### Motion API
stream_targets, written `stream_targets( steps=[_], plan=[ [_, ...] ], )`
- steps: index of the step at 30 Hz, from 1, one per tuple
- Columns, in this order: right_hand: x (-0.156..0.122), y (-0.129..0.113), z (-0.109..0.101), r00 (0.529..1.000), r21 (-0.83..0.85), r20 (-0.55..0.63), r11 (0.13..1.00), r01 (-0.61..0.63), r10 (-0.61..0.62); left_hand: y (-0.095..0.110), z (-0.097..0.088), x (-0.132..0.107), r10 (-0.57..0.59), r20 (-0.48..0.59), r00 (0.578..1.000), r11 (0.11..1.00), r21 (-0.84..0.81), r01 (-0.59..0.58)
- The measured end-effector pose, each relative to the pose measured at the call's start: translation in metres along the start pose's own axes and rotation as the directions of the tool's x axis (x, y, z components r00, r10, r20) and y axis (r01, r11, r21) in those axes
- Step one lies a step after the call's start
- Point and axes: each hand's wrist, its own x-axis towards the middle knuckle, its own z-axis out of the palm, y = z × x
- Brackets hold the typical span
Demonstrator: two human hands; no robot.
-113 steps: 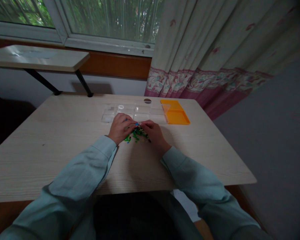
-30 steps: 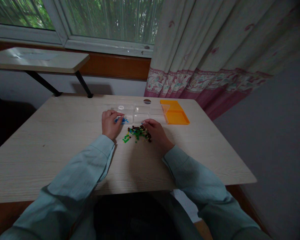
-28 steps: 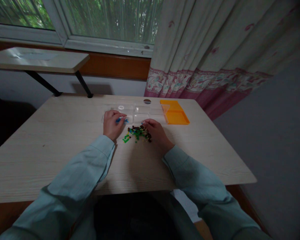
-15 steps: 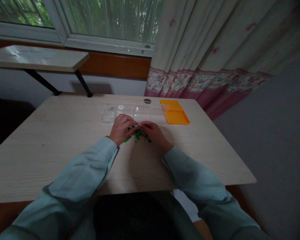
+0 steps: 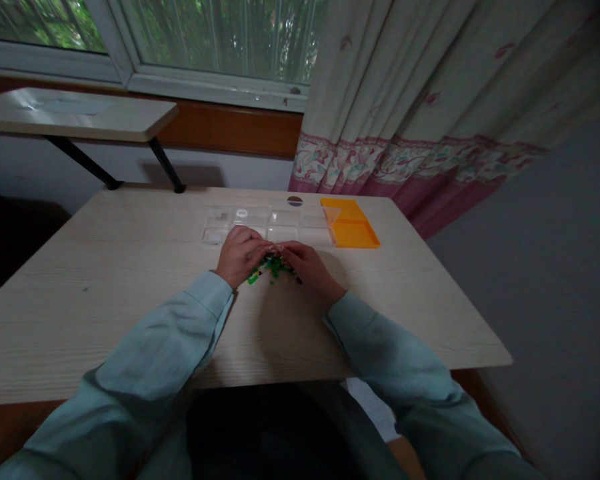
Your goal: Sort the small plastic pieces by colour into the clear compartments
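Note:
My left hand (image 5: 240, 256) and my right hand (image 5: 309, 264) meet fingertip to fingertip, both closed in a pinch. Whatever lies between the fingertips is too small to make out. Right below and in front of them is a pile of small green, black and pale pieces (image 5: 275, 265), partly covered by the fingers. One larger green piece (image 5: 253, 277) lies at the pile's left edge, near my left hand. Behind my hands sits a clear plastic compartment box (image 5: 284, 233), its near edge partly hidden by my left hand.
An orange tray (image 5: 356, 235) lies at the back right, touching or overlapped by the clear box. A dark round spot (image 5: 295, 201) shows near the table's (image 5: 145, 300) back edge. At the back left stands a raised shelf (image 5: 80, 113) on black legs. A curtain (image 5: 380, 100) hangs behind.
My left hand has shifted slightly left and its fingers have drawn in, baring a little more of the pile's left side. My right hand stays nearly in place.

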Motion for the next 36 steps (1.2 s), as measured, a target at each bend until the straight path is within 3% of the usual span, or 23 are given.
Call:
stream_targets(
  steps=[4,8,11,15,22,36],
  plan=[
    [-0.002,0.003,0.001,0.989,-0.249,0.019,0.957,0.150,-0.150,-0.004,-0.001,0.001,-0.090,-0.044,0.995,0.996,0.018,0.090],
    [-0.003,0.010,0.002,0.945,-0.575,0.149,0.752,0.322,-0.291,-0.015,-0.004,0.001,-0.247,-0.149,0.957,0.965,0.048,0.257],
    [-0.004,0.012,0.006,0.925,-0.686,0.220,0.625,0.372,-0.309,-0.025,-0.005,0.001,-0.330,-0.228,0.916,0.939,0.025,0.344],
    [-0.006,0.010,0.013,0.916,-0.739,0.269,0.546,0.395,-0.299,-0.030,-0.003,0.000,-0.395,-0.278,0.876,0.913,-0.012,0.408],
    [-0.004,0.011,0.015,0.919,-0.759,0.264,0.525,0.385,-0.294,-0.026,-0.003,0.001,-0.404,-0.251,0.880,0.911,-0.026,0.411],
    [-0.002,0.011,0.015,0.933,-0.714,0.232,0.603,0.355,-0.274,-0.023,-0.004,0.001,-0.399,-0.235,0.886,0.915,-0.047,0.400]
  ],
)
